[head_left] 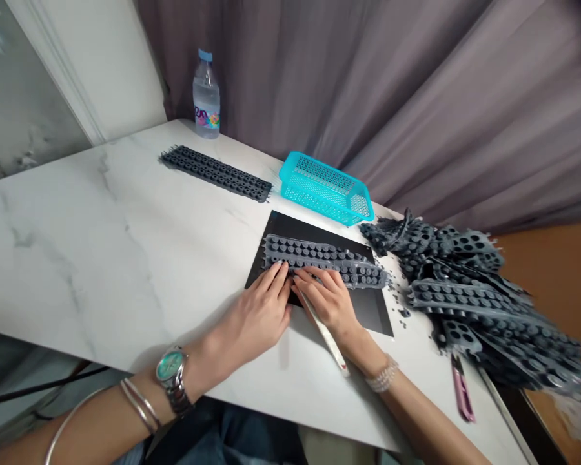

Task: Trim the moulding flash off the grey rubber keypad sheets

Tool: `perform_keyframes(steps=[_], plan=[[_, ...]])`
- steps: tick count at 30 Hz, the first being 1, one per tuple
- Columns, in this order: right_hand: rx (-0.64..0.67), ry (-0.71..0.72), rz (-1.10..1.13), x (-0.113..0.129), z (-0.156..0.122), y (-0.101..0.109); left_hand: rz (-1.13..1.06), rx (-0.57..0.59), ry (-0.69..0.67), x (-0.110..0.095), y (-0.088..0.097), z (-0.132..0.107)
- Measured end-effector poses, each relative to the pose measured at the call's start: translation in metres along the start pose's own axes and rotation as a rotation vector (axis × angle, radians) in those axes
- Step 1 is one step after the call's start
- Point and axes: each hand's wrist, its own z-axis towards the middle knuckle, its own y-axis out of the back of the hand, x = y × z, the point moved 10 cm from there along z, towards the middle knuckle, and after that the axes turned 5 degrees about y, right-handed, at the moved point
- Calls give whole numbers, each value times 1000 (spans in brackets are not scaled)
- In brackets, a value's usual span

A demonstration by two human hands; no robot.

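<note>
Nearest the camera, at eight o'clock from the strip (pixel 297 248): left arm (pixel 208 365), with watch (pixel 171 365) at the wrist. Underneath, marbled table (pixel 77 271), smooth-looking and probably poor at gripping. At four o'clock, pile (pixel 494 316), seemingly reaching past the table's right edge; could slide off if nudged. Under the strip, dark mat (pixel 375 316); could skid from a sideways push. On that mat, strip with rows of round studs, right end poking slightly past; could twist or tear from an uneven pull. At twelve, basket (pixel 314 200), just beyond the mat; could get knocked by a long reach. At eight, left hand (pixel 266 310), with fingertips on the strip's near edge; impossible to make out whether pinching or merely pressing. At six, right hand (pixel 332 302), apparently grasping white tool (pixel 330 342), with tip hidden; could slip into the neighbouring left hand under too much force. At four, scraps (pixel 405 313); could scatter at a brush.
</note>
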Motion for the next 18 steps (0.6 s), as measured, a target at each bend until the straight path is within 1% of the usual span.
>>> perform_keyframes(steps=[8, 14, 18], plan=[[13, 7, -29, 3, -2, 3, -29, 20, 21, 1, -1, 0], [79, 7, -37, 2, -1, -6, -15, 13, 7, 1, -1, 0], [140, 54, -59, 4, 0, -10, 26, 7, -15, 0, -2, -1]])
